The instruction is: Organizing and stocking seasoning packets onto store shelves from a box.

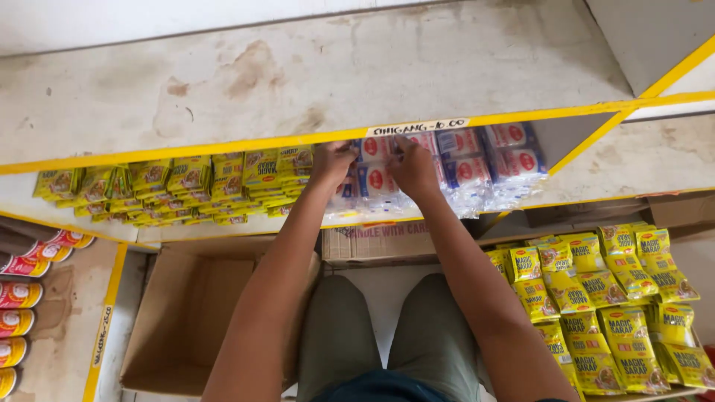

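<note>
Landmark: the yellow-edged shelf (223, 145), its worn white top filling the upper view; all places below were relative to it.

Left hand: the left hand (331, 162) reached under the shelf's front edge, fingers curled and pressed against the left side of the clear sachet packs (376, 179), probably to square the stack; no pinch could be made out.

Right hand: the right hand (413, 170) lay just beside it under the same edge, fingers bent down onto the packs' fronts, seemingly pushing them back. Fingertips were partly hidden.

Sachet packs: clear packs with red and white ovals stood in rows on the level below the shelf, at its middle and right, faces forward so they could be read.

Neighbours: yellow-green sachets (186, 186) were packed tight to the left on that level, touching the clear ones.

Price label: a white strip (417, 127) sat on the shelf's edge directly above the hands.

Obstruction: the overhanging edge hid the packs' tops and narrowed the reach.

Below: an open cardboard box (186, 320) lay beneath at left, red cans (22, 290) further left, bright yellow sachets (611, 298) lower right.
</note>
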